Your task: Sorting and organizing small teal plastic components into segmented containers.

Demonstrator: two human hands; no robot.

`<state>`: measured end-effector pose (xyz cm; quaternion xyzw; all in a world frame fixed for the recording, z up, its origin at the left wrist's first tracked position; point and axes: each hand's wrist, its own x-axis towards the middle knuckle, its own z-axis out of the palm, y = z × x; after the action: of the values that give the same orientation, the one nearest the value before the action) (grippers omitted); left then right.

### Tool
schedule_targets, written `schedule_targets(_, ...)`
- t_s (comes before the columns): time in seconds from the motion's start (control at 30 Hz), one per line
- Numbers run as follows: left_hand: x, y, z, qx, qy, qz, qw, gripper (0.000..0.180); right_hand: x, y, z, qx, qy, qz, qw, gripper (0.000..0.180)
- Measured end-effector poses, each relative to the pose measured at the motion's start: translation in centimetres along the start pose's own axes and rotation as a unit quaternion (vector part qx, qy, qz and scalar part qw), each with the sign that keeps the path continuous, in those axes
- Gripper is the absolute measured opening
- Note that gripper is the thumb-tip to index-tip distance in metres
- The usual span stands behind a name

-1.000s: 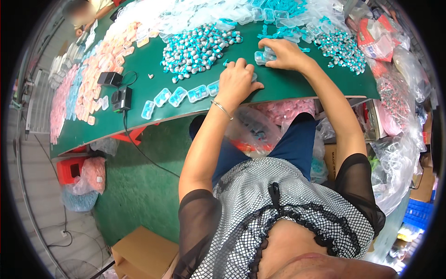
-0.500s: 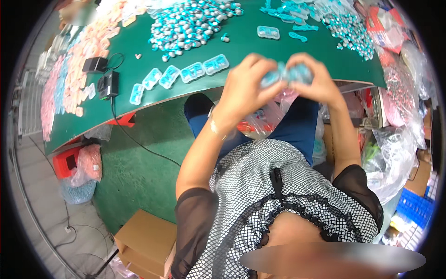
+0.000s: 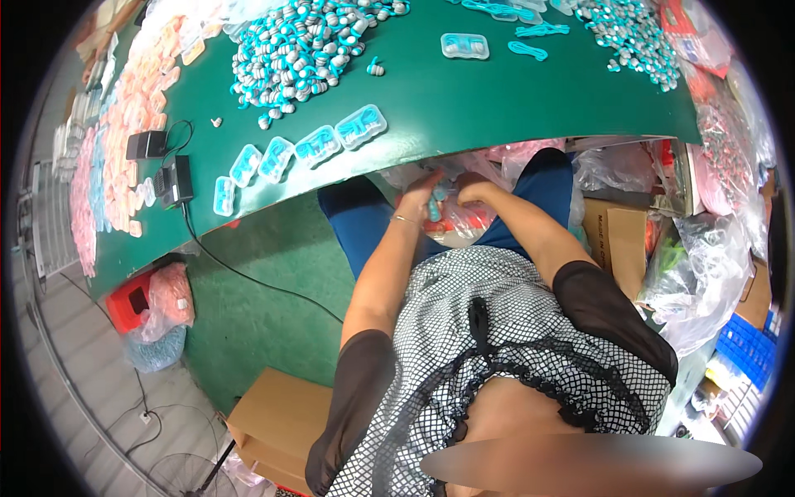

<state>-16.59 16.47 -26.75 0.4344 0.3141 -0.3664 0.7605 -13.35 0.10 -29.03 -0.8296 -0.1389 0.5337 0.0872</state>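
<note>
My left hand [image 3: 420, 197] is low over my lap, closed around a small clear case with blue contents [image 3: 435, 205]. Right beside it, my right hand [image 3: 475, 190] curls its fingers down at a clear plastic bag [image 3: 464, 217] between my knees. What those fingers hold, if anything, is hidden. Red and pink pieces show through the bag. On the green table [image 3: 464, 108], several clear cases of blue pieces [image 3: 316, 146] lie in a row along the near edge. Another closed case [image 3: 464, 46] sits farther back.
A heap of blue-and-grey earplugs [image 3: 294, 54] covers the table's back left. Blue cords [image 3: 527, 50] and small blue-and-silver parts [image 3: 633, 41] lie right. A black power adapter [image 3: 173, 180] with a cable rests near the left edge. Cardboard boxes [image 3: 286, 414] and bagged goods stand around.
Both hands have dropped from above the table's front edge to the bag at my lap and moved apart slightly. The case is now in my left hand. The view has shifted a little.
</note>
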Motion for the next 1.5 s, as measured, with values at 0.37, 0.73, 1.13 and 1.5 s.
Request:
schedule_targets(0.37, 5.8, -2.6, 1.0, 0.055, 0.059, -0.031, 0.996, 0.020, 9.5, 7.5, 6.0, 0.162, 0.516, -0.029, 0.841, 0.056)
schedule_targets(0.73, 3.9, -1.5, 0.7, 0.068, 0.072, -0.002, 0.995, 0.031, 7.0, 12.4, 2.7, 0.246, 0.478, -0.031, 0.842, 0.044)
schedule_targets(1.13, -24.6, 9.5, -3.3, 0.345, 0.195, 0.554, 0.732, 0.021, -28.8, -3.7, -13.9, 0.109, 0.481, -0.378, 0.784, 0.020)
schedule_targets(1.5, -27.0, 17.8, -9.8, 0.593, 0.461, 0.516, 0.411, 0.043, -21.6, -5.8, -20.2, -0.173, 0.633, -0.233, 0.718, 0.037)
